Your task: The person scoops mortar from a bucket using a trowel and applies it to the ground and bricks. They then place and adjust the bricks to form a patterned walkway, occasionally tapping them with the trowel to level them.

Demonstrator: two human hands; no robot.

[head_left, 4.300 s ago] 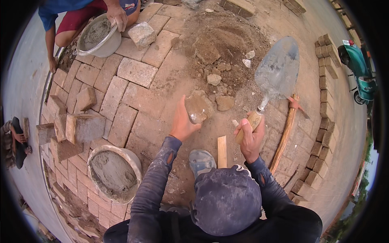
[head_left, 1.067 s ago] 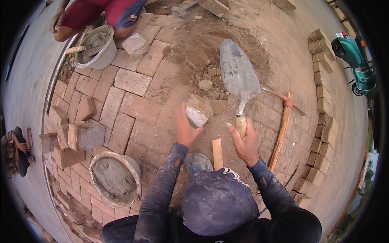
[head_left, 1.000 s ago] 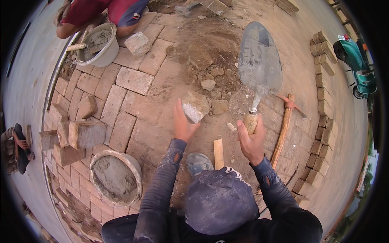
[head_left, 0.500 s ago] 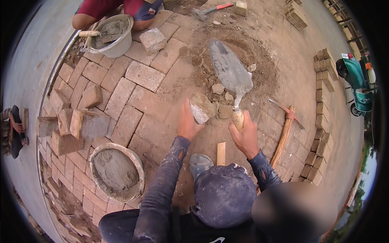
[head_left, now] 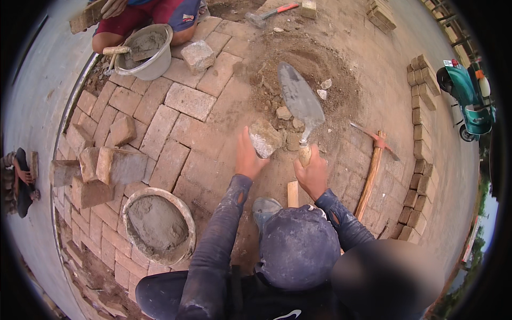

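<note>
My left hand (head_left: 250,156) is closed on a broken piece of paving brick (head_left: 266,134), pale and chipped on its near side. In my right hand (head_left: 312,172) is the wooden handle of a pointed trowel (head_left: 300,98). Its grey blade points away from me over loose sand and rubble (head_left: 314,69). Small brick chips (head_left: 284,113) lie beside the blade. Just left of the trowel handle, another rough brick piece (head_left: 293,141) sits low in the ground, close to the piece in my left hand.
Mortar fills a bucket (head_left: 193,242) at near left and another bucket (head_left: 160,65) by a kneeling co-worker (head_left: 146,18). Loose bricks (head_left: 120,162) are piled at left. A pickaxe (head_left: 372,178) lies at right, a hammer (head_left: 266,16) at the far side. Brick stacks (head_left: 421,160) line the right.
The trowel has shifted slightly left and toward me with my right hand. My left hand keeps its hold on the brick piece. A co-worker's hand holding a brick has come into view at far left.
</note>
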